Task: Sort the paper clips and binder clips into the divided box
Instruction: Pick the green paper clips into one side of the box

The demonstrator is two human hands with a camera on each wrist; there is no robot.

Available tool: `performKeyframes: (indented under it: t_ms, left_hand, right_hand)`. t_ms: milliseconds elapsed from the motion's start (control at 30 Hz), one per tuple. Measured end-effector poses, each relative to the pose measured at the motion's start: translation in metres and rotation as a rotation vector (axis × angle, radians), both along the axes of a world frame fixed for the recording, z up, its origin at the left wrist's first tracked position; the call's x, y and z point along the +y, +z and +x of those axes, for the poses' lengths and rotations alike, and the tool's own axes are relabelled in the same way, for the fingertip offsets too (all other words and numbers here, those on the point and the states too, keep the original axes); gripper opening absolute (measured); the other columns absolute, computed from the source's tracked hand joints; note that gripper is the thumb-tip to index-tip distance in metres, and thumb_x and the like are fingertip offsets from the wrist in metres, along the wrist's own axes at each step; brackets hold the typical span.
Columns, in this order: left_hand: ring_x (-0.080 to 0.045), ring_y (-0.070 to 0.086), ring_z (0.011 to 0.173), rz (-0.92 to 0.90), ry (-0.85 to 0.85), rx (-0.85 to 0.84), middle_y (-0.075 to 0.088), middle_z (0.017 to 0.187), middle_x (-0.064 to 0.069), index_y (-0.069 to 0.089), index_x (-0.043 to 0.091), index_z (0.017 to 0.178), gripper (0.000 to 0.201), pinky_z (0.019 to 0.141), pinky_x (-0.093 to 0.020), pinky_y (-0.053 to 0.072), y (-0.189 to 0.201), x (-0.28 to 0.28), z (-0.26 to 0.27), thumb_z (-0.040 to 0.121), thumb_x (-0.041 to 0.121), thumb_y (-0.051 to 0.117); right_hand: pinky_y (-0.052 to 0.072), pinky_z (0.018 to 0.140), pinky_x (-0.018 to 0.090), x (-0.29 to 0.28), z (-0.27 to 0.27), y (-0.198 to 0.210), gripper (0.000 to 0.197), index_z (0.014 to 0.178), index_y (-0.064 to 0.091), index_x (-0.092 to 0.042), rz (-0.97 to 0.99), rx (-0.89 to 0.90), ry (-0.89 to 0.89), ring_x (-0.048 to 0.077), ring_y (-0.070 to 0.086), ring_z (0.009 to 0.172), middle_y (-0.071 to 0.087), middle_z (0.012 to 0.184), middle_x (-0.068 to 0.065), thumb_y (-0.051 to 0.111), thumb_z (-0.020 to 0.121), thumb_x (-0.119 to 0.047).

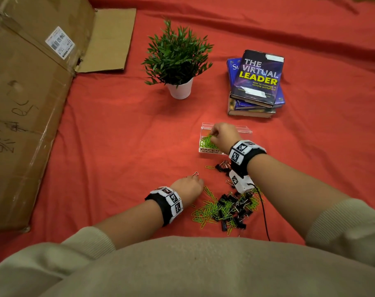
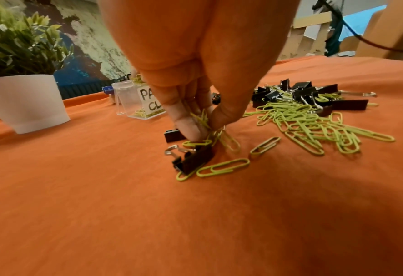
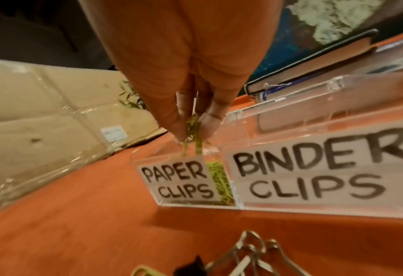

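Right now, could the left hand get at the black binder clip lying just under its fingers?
Probably yes. The left hand already pinches green paper clips right above the black binder clip, with nothing covering it, though its fingers are full.

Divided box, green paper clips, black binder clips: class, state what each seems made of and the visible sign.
Divided box: clear glossy plastic, likely acrylic; the cloth shows through its walls. Green paper clips: bent wire with a matte lime coating, probably over metal. Black binder clips: dark folded bodies, likely painted steel, with shiny bare wire handles.
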State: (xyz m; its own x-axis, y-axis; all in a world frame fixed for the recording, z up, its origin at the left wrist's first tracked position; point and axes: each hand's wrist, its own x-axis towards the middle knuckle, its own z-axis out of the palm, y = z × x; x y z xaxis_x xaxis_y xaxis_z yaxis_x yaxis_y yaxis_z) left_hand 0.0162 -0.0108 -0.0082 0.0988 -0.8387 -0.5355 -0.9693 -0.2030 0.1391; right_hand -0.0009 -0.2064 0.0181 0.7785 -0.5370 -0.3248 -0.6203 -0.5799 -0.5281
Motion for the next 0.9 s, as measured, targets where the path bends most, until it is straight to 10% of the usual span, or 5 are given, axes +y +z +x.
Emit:
performKeyframes:
  t_ms: [367,700,900]
  left_hand:
    - [-0.028,0.065,0.092,-0.244,0.572,0.335,0.07,0.1,-0.012,0.066,0.009,0.099,0.017,0.076,-0.025,0.045,0.023,-0.029,0.034,0.086,0.011,0.056]
    - [-0.022,0.055,0.074,-0.404,0.662,0.342,0.067,0.096,-0.014,0.062,0.006,0.106,0.02,0.065,-0.024,0.04,0.039,-0.104,0.056,0.087,0.005,0.053]
    - [-0.021,0.059,0.108,-0.479,0.556,0.338,0.062,0.118,-0.008,0.06,0.008,0.117,0.029,0.097,-0.03,0.046,0.03,-0.081,0.05,0.088,0.012,0.058]
  right_hand:
    - [0.044,0.099,0.039,0.058,-0.061,-0.031,0.027,0.112,0.059,-0.001,-0.121,0.134,0.34,0.029,0.048,0.112,0.052,0.117,0.013,0.05,0.09,-0.015]
    - [0.038,0.098,0.041,0.099,-0.089,-0.034,0.041,0.12,0.056,0.001,-0.145,0.214,0.474,0.031,0.041,0.115,0.049,0.118,0.015,0.052,0.091,-0.028]
    - [0.04,0.092,0.04,0.106,-0.096,-0.036,0.027,0.116,0.054,0.001,-0.139,0.23,0.51,0.032,0.042,0.113,0.05,0.118,0.016,0.045,0.09,-0.003]
